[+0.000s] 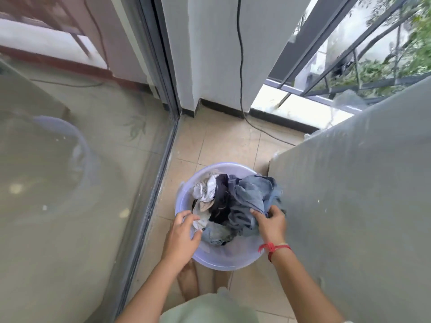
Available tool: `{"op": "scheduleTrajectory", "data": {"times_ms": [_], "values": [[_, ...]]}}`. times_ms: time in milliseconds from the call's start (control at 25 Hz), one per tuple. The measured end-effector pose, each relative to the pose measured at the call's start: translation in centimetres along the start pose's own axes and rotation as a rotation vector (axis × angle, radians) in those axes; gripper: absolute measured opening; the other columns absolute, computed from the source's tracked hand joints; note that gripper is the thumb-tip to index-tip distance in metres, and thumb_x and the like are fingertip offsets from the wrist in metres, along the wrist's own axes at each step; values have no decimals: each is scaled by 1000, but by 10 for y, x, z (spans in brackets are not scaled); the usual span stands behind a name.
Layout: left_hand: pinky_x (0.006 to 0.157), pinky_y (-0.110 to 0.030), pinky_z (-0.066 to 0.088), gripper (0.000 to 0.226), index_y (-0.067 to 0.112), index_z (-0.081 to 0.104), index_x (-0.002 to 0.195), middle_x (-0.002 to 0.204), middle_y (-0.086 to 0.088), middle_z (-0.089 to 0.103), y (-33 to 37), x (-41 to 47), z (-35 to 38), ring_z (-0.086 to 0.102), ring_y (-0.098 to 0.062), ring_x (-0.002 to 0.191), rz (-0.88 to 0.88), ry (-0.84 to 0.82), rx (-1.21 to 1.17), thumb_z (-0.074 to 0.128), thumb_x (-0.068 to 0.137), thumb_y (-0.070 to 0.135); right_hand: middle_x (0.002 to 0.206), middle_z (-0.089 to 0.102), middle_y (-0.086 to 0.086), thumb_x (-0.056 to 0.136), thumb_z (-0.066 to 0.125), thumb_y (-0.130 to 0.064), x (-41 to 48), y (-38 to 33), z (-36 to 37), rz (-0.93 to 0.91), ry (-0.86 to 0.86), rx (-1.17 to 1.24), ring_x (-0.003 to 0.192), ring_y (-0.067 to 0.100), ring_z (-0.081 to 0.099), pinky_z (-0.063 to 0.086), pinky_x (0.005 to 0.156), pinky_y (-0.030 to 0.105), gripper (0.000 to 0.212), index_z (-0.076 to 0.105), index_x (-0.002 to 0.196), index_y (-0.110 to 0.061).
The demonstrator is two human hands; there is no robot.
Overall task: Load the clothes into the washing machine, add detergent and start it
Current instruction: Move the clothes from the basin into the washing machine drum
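Left hand: your fingers pinch the pale cloth.
Right hand: fingers curled round the denim garment.
Basin: directly beneath both hands.

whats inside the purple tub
A white cloth, a dark garment and a blue garment, heaped. The left hand grips the white cloth, the right hand the blue one. The floor of the tub under them is hidden.
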State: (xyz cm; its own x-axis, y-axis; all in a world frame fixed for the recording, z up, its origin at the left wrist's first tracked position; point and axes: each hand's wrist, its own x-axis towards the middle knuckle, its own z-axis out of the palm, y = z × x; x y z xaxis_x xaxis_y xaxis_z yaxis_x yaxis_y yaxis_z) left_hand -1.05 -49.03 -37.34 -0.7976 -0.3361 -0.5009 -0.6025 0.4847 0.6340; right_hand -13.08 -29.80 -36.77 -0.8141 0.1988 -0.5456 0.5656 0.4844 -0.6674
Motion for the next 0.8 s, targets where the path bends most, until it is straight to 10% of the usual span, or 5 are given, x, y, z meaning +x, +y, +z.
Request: {"op": "scheduleTrajectory", "data": {"times_ms": [560, 800], "values": [[86, -23, 34, 35, 18, 57, 119, 129, -6, 46, 141, -111, -147, 50, -22, 115, 90, -7, 38, 63, 84, 18, 74, 58, 14, 78, 61, -12, -164, -161, -188, -508, 282, 5, 70, 31, 54, 45, 64, 40, 10, 54, 75, -5], [103, -37, 37, 80, 22, 33, 140, 139, -10, 38, 209, -130, -173, 42, -28, 128, 226, -81, 4, 76, 73, 30, 75, 61, 5, 83, 62, -4, -267, -265, -270, -808, 145, 381, 66, 14, 52, 46, 61, 29, 16, 61, 79, -20]]}}
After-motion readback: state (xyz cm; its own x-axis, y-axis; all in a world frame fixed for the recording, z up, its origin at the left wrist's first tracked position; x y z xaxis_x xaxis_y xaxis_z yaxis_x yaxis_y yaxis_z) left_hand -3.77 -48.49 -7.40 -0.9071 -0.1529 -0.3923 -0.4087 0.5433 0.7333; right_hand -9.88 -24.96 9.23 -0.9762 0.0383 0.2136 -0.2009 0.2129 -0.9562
